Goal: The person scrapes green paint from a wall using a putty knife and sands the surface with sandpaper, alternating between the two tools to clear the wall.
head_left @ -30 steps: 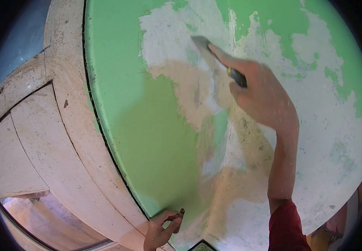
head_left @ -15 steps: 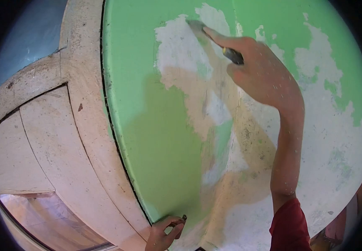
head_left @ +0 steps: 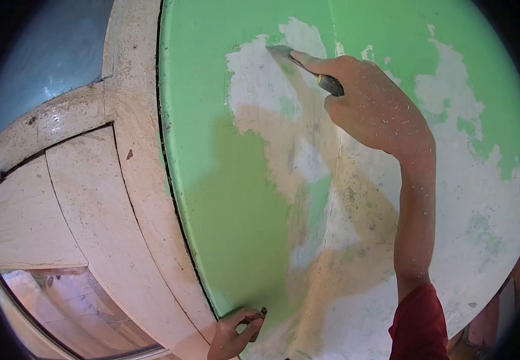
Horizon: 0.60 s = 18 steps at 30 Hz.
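Observation:
My right hand (head_left: 377,105) grips a scraper (head_left: 330,85) by its dark handle, index finger stretched along it toward the blade. The scraper's blade (head_left: 281,51) lies against a bare whitish patch (head_left: 251,75) high on the green wall (head_left: 236,198), near the edge of the paint. Low in the view, my left hand (head_left: 233,337) is closed, thumb and fingers pinched round a small dark thing (head_left: 264,311) with a stubby end. What that thing is, I cannot make out. Light specks dot my right hand and forearm.
To the left stands a whitish wooden frame (head_left: 137,144) with a dark gap along the wall. A bluish pane (head_left: 56,54) and a lower glass pane (head_left: 80,312) sit in it. A larger stripped area (head_left: 452,240) covers the wall's right side, beyond a vertical corner line.
The view has shifted slightly, so the wall sits a little lower. My right hand and the scraper have moved slightly downward along the patch. My left hand stays in place.

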Each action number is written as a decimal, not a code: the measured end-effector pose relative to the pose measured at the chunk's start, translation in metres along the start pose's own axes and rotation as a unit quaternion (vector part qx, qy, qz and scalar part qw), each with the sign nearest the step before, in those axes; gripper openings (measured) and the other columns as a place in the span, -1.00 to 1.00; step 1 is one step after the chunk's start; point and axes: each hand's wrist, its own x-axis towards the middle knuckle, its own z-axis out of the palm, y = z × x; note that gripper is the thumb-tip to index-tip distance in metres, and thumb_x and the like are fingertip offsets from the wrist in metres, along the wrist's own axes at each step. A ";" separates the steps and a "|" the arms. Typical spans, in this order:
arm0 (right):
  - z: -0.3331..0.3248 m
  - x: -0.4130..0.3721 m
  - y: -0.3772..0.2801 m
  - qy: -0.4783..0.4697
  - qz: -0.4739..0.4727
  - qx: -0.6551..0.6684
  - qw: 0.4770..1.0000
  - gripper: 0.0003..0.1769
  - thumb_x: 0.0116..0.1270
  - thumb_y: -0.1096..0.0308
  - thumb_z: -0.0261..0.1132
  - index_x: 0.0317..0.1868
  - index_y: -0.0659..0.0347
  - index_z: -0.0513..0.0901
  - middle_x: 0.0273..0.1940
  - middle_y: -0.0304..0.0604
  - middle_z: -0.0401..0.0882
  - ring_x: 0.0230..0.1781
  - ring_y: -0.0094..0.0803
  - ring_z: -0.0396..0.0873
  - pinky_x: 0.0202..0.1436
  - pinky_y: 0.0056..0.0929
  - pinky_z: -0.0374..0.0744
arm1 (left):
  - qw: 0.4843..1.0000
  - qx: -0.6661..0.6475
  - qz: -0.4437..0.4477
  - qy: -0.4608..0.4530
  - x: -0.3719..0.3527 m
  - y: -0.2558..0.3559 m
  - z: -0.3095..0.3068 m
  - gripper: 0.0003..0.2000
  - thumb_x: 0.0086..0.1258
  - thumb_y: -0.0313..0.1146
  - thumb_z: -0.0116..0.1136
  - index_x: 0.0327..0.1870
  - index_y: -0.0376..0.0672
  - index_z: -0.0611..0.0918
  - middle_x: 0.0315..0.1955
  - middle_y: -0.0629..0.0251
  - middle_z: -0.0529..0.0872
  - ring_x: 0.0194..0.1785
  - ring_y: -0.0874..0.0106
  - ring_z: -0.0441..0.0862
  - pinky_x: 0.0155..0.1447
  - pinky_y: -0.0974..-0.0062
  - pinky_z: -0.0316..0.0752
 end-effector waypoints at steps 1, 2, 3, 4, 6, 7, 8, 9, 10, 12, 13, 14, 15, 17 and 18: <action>-0.002 0.001 -0.001 -0.009 0.014 -0.022 1.000 -0.18 0.11 0.63 0.04 0.44 -0.10 0.46 -0.57 -0.04 0.27 -0.56 -0.25 0.26 -0.35 -0.26 0.38 | 1.000 -0.016 -0.005 -0.004 0.000 0.001 0.001 -0.94 0.46 -0.58 0.15 -0.12 -0.35 0.60 -0.56 0.31 0.62 -0.54 0.52 0.57 -0.28 0.47 0.52; 0.005 -0.004 0.002 -0.013 0.016 -0.021 1.000 -0.18 0.11 0.63 0.04 0.44 -0.10 0.46 -0.57 -0.04 0.27 -0.56 -0.25 0.26 -0.35 -0.26 0.38 | 1.000 -0.018 -0.010 -0.005 -0.002 0.001 0.002 -0.94 0.46 -0.58 0.15 -0.12 -0.35 0.60 -0.56 0.31 0.62 -0.54 0.52 0.57 -0.28 0.47 0.52; 0.015 -0.011 0.003 0.022 -0.009 -0.006 1.000 -0.19 0.12 0.62 0.05 0.44 -0.10 0.46 -0.56 -0.04 0.31 -0.56 -0.25 0.30 -0.35 -0.25 0.39 | 1.000 -0.006 -0.007 0.000 -0.001 0.001 0.001 -0.94 0.46 -0.58 0.15 -0.12 -0.35 0.60 -0.56 0.31 0.62 -0.54 0.52 0.57 -0.29 0.48 0.51; 0.020 -0.015 0.004 0.059 -0.034 0.009 0.998 -0.19 0.12 0.62 0.05 0.44 -0.10 0.46 -0.54 -0.03 0.35 -0.55 -0.25 0.33 -0.34 -0.24 0.40 | 1.000 0.006 -0.002 0.005 -0.001 0.000 0.001 -0.94 0.47 -0.58 0.15 -0.12 -0.34 0.60 -0.56 0.32 0.61 -0.53 0.51 0.57 -0.29 0.49 0.51; 0.015 -0.001 0.002 0.047 -0.002 -0.004 0.999 -0.18 0.11 0.62 0.04 0.44 -0.10 0.46 -0.51 -0.01 0.39 -0.52 -0.24 0.37 -0.32 -0.22 0.41 | 1.000 0.008 -0.001 0.008 -0.001 -0.005 0.002 -0.94 0.47 -0.58 0.15 -0.13 -0.34 0.60 -0.56 0.32 0.61 -0.53 0.51 0.57 -0.29 0.49 0.51; 0.010 0.005 0.000 0.030 0.034 -0.015 0.999 -0.17 0.10 0.63 0.03 0.45 -0.10 0.46 -0.47 0.00 0.43 -0.50 -0.23 0.40 -0.30 -0.21 0.43 | 1.000 0.010 -0.004 0.009 -0.001 -0.005 0.002 -0.95 0.46 -0.58 0.16 -0.14 -0.34 0.61 -0.56 0.33 0.61 -0.54 0.51 0.57 -0.29 0.49 0.51; 0.003 0.008 -0.001 0.030 0.036 -0.015 0.999 -0.17 0.10 0.63 0.03 0.45 -0.10 0.46 -0.47 0.00 0.43 -0.50 -0.23 0.40 -0.30 -0.21 0.43 | 1.000 0.011 -0.005 0.007 -0.002 -0.005 0.003 -0.95 0.46 -0.58 0.16 -0.14 -0.34 0.61 -0.56 0.33 0.61 -0.54 0.51 0.57 -0.29 0.49 0.51; -0.005 0.011 -0.004 0.011 0.046 -0.029 0.998 -0.17 0.10 0.64 0.02 0.45 -0.10 0.45 -0.45 0.03 0.46 -0.47 -0.21 0.43 -0.28 -0.19 0.44 | 1.000 -0.009 -0.005 0.007 -0.001 -0.004 0.003 -0.94 0.46 -0.58 0.16 -0.14 -0.35 0.61 -0.56 0.33 0.62 -0.53 0.52 0.57 -0.29 0.50 0.51; -0.008 0.013 -0.006 -0.009 0.057 -0.042 0.997 -0.17 0.11 0.65 0.00 0.45 -0.09 0.45 -0.42 0.05 0.48 -0.44 -0.19 0.45 -0.25 -0.16 0.46 | 1.000 -0.029 -0.006 0.008 -0.002 -0.004 0.002 -0.94 0.46 -0.58 0.17 -0.14 -0.35 0.62 -0.56 0.33 0.62 -0.53 0.52 0.57 -0.28 0.50 0.52; 0.002 -0.007 -0.007 0.004 0.026 -0.025 0.999 -0.16 0.10 0.66 0.00 0.44 -0.09 0.46 -0.46 0.04 0.45 -0.46 -0.20 0.43 -0.26 -0.17 0.45 | 1.000 -0.011 -0.013 0.008 -0.005 -0.010 -0.001 -0.94 0.45 -0.58 0.17 -0.14 -0.35 0.62 -0.55 0.33 0.63 -0.53 0.52 0.58 -0.26 0.49 0.53; 0.003 -0.011 -0.010 0.020 -0.008 -0.012 1.000 -0.16 0.10 0.66 -0.01 0.44 -0.09 0.46 -0.50 0.03 0.41 -0.48 -0.21 0.40 -0.27 -0.18 0.44 | 1.000 0.004 -0.014 0.010 -0.003 -0.013 -0.001 -0.94 0.45 -0.58 0.17 -0.14 -0.35 0.63 -0.55 0.32 0.64 -0.53 0.53 0.58 -0.25 0.48 0.54; 0.001 -0.008 -0.010 0.020 -0.009 -0.013 1.000 -0.16 0.10 0.66 -0.01 0.44 -0.09 0.46 -0.50 0.03 0.41 -0.48 -0.21 0.40 -0.27 -0.18 0.44 | 1.000 0.004 -0.013 0.011 -0.002 -0.015 -0.001 -0.94 0.45 -0.58 0.17 -0.14 -0.35 0.63 -0.55 0.32 0.64 -0.53 0.53 0.58 -0.25 0.48 0.54; -0.002 -0.001 -0.007 0.007 0.014 -0.028 0.999 -0.17 0.09 0.66 0.00 0.43 -0.09 0.47 -0.52 0.03 0.39 -0.49 -0.22 0.38 -0.27 -0.19 0.44 | 1.000 0.010 -0.006 0.010 -0.002 -0.017 -0.002 -0.94 0.45 -0.58 0.18 -0.14 -0.35 0.63 -0.55 0.33 0.64 -0.52 0.52 0.59 -0.23 0.47 0.55; -0.003 0.002 -0.006 -0.006 0.038 -0.046 0.998 -0.17 0.09 0.66 0.01 0.42 -0.08 0.48 -0.53 0.03 0.36 -0.50 -0.22 0.36 -0.26 -0.20 0.43 | 1.000 0.015 0.003 0.009 0.000 -0.016 0.000 -0.94 0.45 -0.58 0.18 -0.14 -0.35 0.63 -0.54 0.33 0.64 -0.52 0.52 0.59 -0.20 0.45 0.56; 0.002 0.001 -0.003 0.009 0.014 -0.044 0.999 -0.18 0.08 0.66 0.01 0.42 -0.07 0.49 -0.53 0.03 0.34 -0.51 -0.24 0.35 -0.27 -0.21 0.43 | 1.000 0.015 0.002 0.012 0.000 -0.014 0.000 -0.92 0.44 -0.56 0.21 -0.13 -0.36 0.64 -0.49 0.30 0.68 -0.53 0.55 0.57 -0.24 0.48 0.55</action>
